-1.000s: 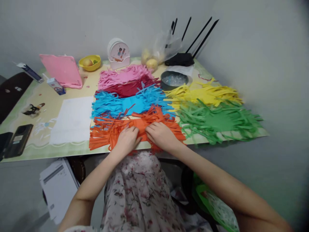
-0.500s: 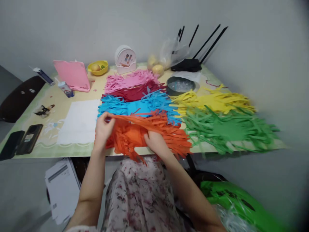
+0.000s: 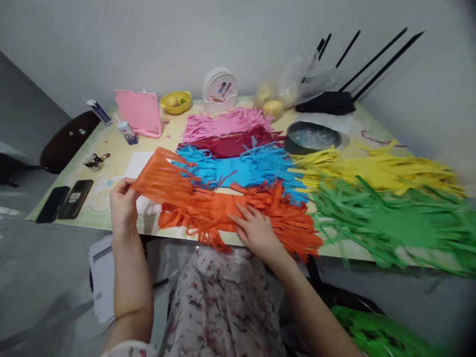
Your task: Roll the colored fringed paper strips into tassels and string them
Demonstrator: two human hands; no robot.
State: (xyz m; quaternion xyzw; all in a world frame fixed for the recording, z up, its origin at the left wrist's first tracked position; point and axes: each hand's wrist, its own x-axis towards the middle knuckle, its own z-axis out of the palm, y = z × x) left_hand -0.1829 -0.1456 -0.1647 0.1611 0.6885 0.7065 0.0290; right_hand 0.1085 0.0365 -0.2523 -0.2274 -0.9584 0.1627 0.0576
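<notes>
Fringed orange tissue paper (image 3: 223, 208) lies at the table's front edge, its cut strips spreading to both sides. My left hand (image 3: 124, 206) pinches the end of an orange layer and holds it raised to the left, spread out like a sheet. Flat on the middle of the orange stack rests my right hand (image 3: 256, 230), fingers apart. Behind lie fringed blue paper (image 3: 238, 168), dark red paper (image 3: 226, 144) and pink paper (image 3: 226, 121). Fringed yellow paper (image 3: 379, 168) and green paper (image 3: 401, 218) spread over the right side.
A white sheet (image 3: 148, 206) lies partly under the raised orange layer. Two phones (image 3: 75, 199) sit at the front left. Farther back stand a pink tablet case (image 3: 138, 113), a yellow bowl (image 3: 176, 106), a dark round bowl (image 3: 312, 141) and a black router (image 3: 327, 102).
My left hand has drawn the orange layer out to the left and lifted it. My right hand now lies flatter on the stack. The camera view has shifted.
</notes>
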